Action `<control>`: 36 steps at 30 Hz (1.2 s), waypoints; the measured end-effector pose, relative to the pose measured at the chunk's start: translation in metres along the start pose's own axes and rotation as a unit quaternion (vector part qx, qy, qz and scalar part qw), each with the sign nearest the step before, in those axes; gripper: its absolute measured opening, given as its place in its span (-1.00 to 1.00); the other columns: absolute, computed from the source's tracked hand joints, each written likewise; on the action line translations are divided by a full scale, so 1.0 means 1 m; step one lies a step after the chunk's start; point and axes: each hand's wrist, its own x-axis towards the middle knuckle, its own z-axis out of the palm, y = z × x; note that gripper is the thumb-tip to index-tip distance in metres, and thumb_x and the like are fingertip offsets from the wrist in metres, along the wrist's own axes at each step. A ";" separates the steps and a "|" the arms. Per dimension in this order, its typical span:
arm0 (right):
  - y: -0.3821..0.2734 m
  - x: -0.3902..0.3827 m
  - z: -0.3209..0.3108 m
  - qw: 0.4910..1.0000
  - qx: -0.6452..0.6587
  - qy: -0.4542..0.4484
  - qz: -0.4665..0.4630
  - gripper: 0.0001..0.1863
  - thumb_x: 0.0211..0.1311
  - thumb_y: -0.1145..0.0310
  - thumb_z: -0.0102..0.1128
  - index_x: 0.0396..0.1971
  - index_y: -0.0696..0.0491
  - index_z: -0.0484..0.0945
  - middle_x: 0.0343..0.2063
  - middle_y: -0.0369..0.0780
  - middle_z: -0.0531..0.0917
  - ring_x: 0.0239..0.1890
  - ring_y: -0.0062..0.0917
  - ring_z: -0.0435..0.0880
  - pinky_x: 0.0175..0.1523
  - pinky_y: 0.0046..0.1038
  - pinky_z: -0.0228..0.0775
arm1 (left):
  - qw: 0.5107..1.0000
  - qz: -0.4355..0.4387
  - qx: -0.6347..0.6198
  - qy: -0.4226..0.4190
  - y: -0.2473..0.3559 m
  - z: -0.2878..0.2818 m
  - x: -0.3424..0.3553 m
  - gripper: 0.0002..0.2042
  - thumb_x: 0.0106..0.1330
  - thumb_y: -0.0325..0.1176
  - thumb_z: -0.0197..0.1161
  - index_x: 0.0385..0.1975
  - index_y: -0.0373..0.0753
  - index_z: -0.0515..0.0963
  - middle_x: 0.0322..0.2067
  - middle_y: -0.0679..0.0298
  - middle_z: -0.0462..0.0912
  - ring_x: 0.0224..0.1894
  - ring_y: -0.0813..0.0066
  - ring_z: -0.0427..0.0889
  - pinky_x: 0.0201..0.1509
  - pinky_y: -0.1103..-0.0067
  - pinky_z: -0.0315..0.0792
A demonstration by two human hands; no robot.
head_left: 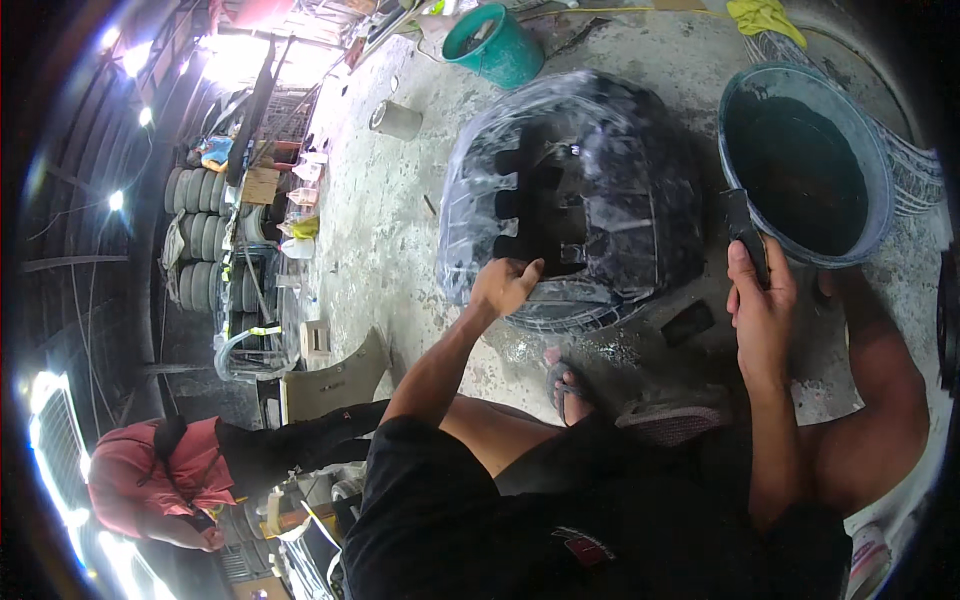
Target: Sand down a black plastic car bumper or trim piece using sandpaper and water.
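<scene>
Spillage is the likely trouble: the tyre [575,200], wet and glossy on the floor, is gripped at its near edge by the left hand [505,285], while a dark tool [745,235] is clenched in the right hand [762,305] just beside the brimming bucket [880,190] right of the tyre, easily knocked.

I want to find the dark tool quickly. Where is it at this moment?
In the head view it is on the right: the right hand holds the dark tool against the near rim of the big dark-water tub, right of the wet black panel.
</scene>
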 end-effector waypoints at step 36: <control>0.158 0.048 0.036 0.887 -0.404 -0.015 -0.223 -0.79 0.21 0.33 0.42 -0.16 -0.02 0.69 -0.17 -0.13 0.66 -0.07 -0.11 0.67 -0.04 -0.13 0.49 | 0.996 0.015 -0.089 0.016 0.076 0.071 -0.026 -0.01 0.13 0.65 0.03 -0.10 -0.39 0.64 -0.21 -0.22 0.73 -0.04 -0.16 0.73 0.08 0.13 0.55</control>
